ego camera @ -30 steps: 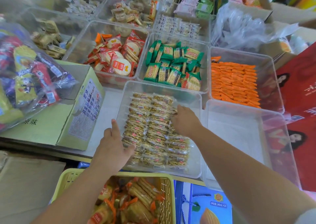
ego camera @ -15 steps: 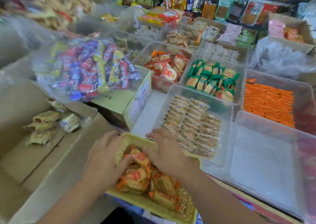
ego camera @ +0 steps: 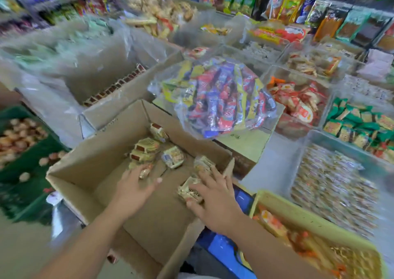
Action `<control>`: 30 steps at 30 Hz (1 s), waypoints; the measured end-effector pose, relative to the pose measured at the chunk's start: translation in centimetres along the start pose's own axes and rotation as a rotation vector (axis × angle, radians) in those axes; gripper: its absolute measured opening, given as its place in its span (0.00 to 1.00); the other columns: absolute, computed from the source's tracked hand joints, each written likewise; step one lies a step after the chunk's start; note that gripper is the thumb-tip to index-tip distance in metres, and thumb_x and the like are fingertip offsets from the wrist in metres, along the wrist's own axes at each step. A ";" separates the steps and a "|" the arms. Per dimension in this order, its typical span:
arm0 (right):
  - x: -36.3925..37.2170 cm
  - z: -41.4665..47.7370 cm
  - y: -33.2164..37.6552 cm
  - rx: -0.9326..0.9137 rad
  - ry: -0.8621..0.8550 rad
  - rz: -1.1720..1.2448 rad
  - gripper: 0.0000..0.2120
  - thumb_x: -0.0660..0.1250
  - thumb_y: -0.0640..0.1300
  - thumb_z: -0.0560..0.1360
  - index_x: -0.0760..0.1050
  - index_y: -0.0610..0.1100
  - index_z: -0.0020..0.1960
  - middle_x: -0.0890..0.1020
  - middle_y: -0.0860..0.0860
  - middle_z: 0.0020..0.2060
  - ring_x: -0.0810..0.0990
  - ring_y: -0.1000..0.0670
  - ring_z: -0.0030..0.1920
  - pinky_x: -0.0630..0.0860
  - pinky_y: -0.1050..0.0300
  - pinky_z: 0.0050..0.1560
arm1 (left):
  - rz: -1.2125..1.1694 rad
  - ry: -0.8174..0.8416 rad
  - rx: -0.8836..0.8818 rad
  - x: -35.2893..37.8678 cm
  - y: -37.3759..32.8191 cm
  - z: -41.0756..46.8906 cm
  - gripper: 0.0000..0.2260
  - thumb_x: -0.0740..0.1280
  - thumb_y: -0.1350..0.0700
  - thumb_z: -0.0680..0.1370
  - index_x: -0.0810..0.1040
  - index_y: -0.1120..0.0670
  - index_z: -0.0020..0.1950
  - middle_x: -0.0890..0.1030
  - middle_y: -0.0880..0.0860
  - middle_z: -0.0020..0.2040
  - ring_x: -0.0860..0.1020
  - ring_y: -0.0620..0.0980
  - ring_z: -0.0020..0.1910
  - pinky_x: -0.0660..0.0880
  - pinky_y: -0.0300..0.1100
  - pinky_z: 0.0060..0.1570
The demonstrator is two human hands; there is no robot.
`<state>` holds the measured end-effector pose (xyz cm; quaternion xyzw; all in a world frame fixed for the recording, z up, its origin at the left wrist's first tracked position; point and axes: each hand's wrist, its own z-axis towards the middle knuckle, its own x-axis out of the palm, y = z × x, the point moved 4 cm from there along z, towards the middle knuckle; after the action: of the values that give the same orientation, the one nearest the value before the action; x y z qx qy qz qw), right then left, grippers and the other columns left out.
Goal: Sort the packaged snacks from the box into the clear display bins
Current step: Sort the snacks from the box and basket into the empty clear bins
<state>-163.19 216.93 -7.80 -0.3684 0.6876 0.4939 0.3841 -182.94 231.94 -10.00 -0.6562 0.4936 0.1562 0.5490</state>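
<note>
Here, in the cardboard box (ego camera: 85, 178), the left hand (ego camera: 136, 187) and right hand (ego camera: 215, 200) rest spread, straight fingers on gold snack packets (ego camera: 188, 190).

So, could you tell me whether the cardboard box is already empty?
No, several gold-wrapped packets lie on the floor of the cardboard box.

An open brown cardboard box (ego camera: 85, 178) holds a few loose gold-wrapped snack packets (ego camera: 147, 148), scattered on its floor toward the far right corner. Well to its right, a clear bin (ego camera: 299, 161) lies packed with blurred rows of similar packets.
</note>
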 end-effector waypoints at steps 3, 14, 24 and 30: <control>0.8 1.1 0.0 0.072 0.027 -0.110 0.21 0.56 0.64 0.79 0.75 0.58 0.66 0.64 0.59 0.76 0.47 0.46 0.80 0.44 0.34 0.77 | -0.275 -0.073 -0.235 -0.7 1.7 4.9 0.31 0.73 0.40 0.75 0.71 0.50 0.74 0.78 0.53 0.65 0.76 0.58 0.63 0.74 0.51 0.60; 0.5 0.8 -0.4 0.132 0.075 -0.074 0.28 0.50 0.67 0.76 0.73 0.59 0.70 0.65 0.62 0.74 0.48 0.53 0.79 0.55 0.46 0.79 | -1.006 -0.170 -0.798 2.6 6.0 16.0 0.44 0.78 0.30 0.59 0.76 0.52 0.69 0.82 0.56 0.62 0.82 0.62 0.57 0.81 0.61 0.56; 0.6 1.0 -0.2 0.185 0.138 -0.062 0.26 0.54 0.65 0.77 0.72 0.58 0.72 0.64 0.60 0.75 0.47 0.52 0.78 0.61 0.42 0.76 | -0.986 0.015 -0.790 3.5 1.9 18.7 0.46 0.74 0.22 0.55 0.78 0.48 0.65 0.84 0.53 0.56 0.83 0.62 0.52 0.70 0.74 0.58; 0.6 1.0 -0.2 0.189 0.124 -0.068 0.32 0.47 0.68 0.74 0.72 0.58 0.71 0.65 0.61 0.74 0.48 0.52 0.78 0.63 0.41 0.75 | -0.939 0.091 -0.790 3.3 0.8 20.0 0.30 0.80 0.34 0.62 0.83 0.51 0.56 0.86 0.54 0.53 0.84 0.59 0.51 0.74 0.72 0.56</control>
<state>-163.10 217.75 -8.58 -0.3836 0.7406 0.3900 0.3902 -175.34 247.92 -19.87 -0.9633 0.0795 0.0407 0.2530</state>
